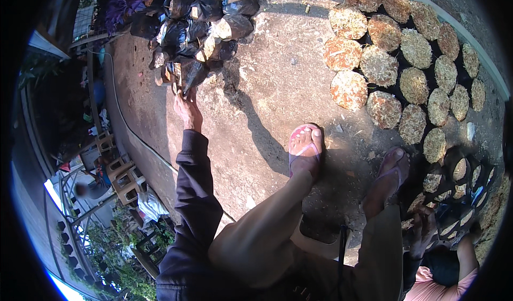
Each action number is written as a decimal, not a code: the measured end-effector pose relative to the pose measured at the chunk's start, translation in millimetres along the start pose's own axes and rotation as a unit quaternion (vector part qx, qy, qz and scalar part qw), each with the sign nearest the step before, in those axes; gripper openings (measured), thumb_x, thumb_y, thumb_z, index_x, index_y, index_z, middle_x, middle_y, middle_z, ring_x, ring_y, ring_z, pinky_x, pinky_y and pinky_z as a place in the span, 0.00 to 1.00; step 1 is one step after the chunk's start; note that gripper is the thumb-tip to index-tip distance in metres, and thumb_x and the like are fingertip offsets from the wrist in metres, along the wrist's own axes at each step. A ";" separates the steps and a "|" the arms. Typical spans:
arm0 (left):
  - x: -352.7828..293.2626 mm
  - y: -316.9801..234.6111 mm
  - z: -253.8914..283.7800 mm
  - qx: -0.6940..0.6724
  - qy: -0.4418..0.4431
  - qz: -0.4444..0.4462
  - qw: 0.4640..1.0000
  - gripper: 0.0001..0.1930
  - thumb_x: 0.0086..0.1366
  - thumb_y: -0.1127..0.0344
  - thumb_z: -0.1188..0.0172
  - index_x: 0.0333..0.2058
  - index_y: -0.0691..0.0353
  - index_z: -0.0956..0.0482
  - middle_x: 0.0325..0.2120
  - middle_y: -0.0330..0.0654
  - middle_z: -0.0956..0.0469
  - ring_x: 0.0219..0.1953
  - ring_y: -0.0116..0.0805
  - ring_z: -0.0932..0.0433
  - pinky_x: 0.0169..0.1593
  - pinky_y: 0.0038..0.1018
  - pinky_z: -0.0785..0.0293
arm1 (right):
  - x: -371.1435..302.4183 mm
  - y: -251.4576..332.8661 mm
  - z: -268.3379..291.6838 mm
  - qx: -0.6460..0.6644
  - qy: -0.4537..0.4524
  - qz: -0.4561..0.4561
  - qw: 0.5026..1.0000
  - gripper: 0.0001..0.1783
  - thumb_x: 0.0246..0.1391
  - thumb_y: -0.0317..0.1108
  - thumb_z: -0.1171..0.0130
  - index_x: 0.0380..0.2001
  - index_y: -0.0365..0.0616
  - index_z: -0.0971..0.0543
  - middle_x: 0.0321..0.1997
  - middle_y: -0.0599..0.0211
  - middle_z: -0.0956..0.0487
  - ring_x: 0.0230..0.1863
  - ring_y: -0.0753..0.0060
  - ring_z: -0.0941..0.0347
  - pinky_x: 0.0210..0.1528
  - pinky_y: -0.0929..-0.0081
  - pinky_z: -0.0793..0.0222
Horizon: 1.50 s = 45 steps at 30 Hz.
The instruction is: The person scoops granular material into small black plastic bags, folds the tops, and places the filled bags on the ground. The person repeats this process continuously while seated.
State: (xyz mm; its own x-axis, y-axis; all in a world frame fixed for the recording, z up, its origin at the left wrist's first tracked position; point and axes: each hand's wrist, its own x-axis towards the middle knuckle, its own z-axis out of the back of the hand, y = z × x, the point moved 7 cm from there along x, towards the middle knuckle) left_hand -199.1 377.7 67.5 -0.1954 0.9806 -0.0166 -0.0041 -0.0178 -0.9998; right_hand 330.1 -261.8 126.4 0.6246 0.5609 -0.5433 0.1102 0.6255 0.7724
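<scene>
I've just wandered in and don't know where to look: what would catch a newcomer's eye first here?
Probably the rows of round tops at the upper right, straw-coloured and reddish with dark gaps between them. Next comes the pile of shiny black bags at the upper left, with the person's left hand at its near edge, and then the sunlit pinkish sandal near the middle.

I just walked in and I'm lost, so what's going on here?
The person's left hand touches a black plastic bag at the near end of a cluster. To the right, round containers topped with shredded, straw-coloured material sit in rows. At lower right, another person in pink is beside more containers.
</scene>
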 end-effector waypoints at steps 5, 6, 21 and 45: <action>-73.6 -23.2 -6.3 0.055 0.056 -0.007 0.997 0.14 0.79 0.61 0.51 0.51 0.67 0.26 0.52 0.47 0.21 0.53 0.39 0.18 0.59 0.37 0.19 | 11.3 9.7 -14.8 -0.006 0.012 -0.008 1.000 0.15 0.60 0.30 0.39 0.49 0.36 0.22 0.42 0.61 0.20 0.43 0.71 0.23 0.48 0.71 0.29; -90.4 -18.7 -9.0 0.046 0.068 0.015 0.997 0.14 0.79 0.61 0.50 0.50 0.66 0.25 0.51 0.47 0.20 0.52 0.38 0.18 0.59 0.38 0.19 | 14.6 13.4 -17.0 -0.023 0.013 -0.011 1.000 0.15 0.59 0.30 0.38 0.48 0.36 0.21 0.42 0.62 0.20 0.43 0.72 0.23 0.47 0.71 0.28; -349.8 78.9 -225.6 0.236 0.583 0.039 0.776 0.11 0.75 0.66 0.47 0.37 0.70 0.24 0.43 0.53 0.21 0.46 0.49 0.23 0.52 0.36 0.28 | 102.7 -2.6 -138.9 -0.068 0.186 0.001 0.980 0.29 0.62 0.54 0.36 0.59 0.50 0.24 0.44 0.61 0.19 0.47 0.64 0.21 0.63 0.54 0.37; -391.5 51.4 -276.6 0.303 0.546 0.050 0.780 0.11 0.63 0.72 0.31 0.35 0.64 0.27 0.28 0.46 0.22 0.30 0.40 0.18 0.35 0.32 0.21 | 113.6 -22.8 -148.3 -0.323 0.049 0.120 0.937 0.22 0.58 0.48 0.41 0.57 0.75 0.21 0.59 0.61 0.20 0.64 0.27 0.33 0.69 0.32 0.43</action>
State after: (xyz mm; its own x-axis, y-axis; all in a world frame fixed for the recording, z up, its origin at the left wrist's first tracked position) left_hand 148.4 46.9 20.5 0.7250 0.5444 -0.4219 -0.5697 0.1297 -0.8116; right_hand 283.9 -131.9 -1.7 0.4943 0.7553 -0.4303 -0.5360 0.6545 0.5331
